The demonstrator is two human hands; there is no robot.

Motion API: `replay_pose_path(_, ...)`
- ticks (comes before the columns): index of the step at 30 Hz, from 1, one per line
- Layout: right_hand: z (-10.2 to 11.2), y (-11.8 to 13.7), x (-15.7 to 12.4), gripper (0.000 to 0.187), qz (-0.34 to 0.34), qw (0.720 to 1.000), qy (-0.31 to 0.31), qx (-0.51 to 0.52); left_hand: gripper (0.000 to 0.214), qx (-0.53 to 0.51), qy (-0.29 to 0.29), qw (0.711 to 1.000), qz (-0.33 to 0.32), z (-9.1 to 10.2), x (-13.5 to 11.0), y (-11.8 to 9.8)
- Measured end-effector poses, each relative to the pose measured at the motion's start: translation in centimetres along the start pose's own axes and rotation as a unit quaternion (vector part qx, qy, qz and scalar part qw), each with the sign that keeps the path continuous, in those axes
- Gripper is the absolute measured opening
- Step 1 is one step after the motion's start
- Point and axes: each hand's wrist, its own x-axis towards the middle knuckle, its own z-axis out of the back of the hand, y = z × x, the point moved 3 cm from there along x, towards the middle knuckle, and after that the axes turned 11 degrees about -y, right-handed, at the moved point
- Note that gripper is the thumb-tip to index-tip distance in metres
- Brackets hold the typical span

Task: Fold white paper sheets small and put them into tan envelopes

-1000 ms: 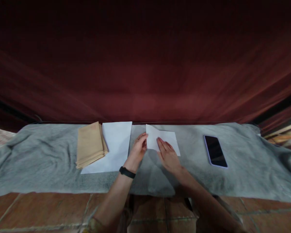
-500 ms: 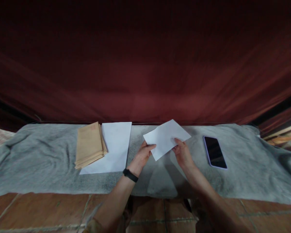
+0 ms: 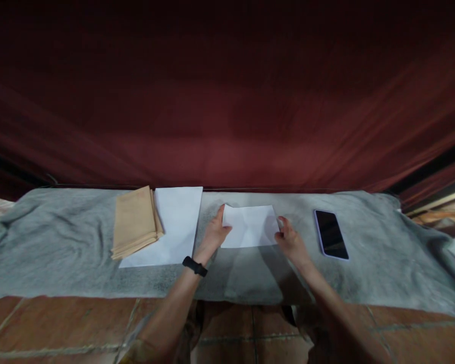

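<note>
A folded white sheet of paper [image 3: 250,227] lies level in front of me, its long edges running left to right. My left hand [image 3: 214,233] grips its left end, with the thumb over the face and the index finger along the edge. At the opposite end, my right hand [image 3: 291,241] has thumb and finger closed at the right edge. A slightly raised layer shows at the paper's upper left corner. The fingers under the paper are hidden.
To the left, a stack of brown envelopes [image 3: 134,217] overlaps larger white paper [image 3: 178,217]. A phone in a purple case [image 3: 331,233] lies right of my right hand. Everything rests on a grey cloth [image 3: 76,242]; a dark red curtain [image 3: 227,126] hangs behind.
The folded paper has turned from a slant to level and come down lower. My hands have shifted to its left and right ends.
</note>
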Motion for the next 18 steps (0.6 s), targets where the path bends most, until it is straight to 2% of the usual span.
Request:
replay_pose_path(4,-0.2,0.2,-0.7,0.056,0.068,0.993,0.032,-0.089,0.081,0.067,0.024,0.997,-0.041,-0.5,-0.1,0.0)
replay_pose_path(7,-0.4,0.1,-0.8,0.052,0.077,0.989,0.048,-0.114,0.069,0.117,0.022,0.990,-0.072,-0.7,0.1,0.1)
replay_pose_path(12,-0.3,0.5,-1.1,0.051,0.097,0.986,0.033,-0.132,0.060,0.204,0.032,0.971,-0.125,-0.8,-0.6,0.1)
replay_pose_path(16,-0.1,0.8,-1.3,0.050,0.092,0.983,0.039,-0.154,0.055,0.297,-0.029,0.935,-0.190,-1.2,-2.2,-0.4)
replay_pose_path(18,0.1,0.9,-1.2,0.049,0.103,0.982,0.037,-0.156,0.052,0.311,-0.022,0.916,-0.250,-2.3,-3.3,-0.7)
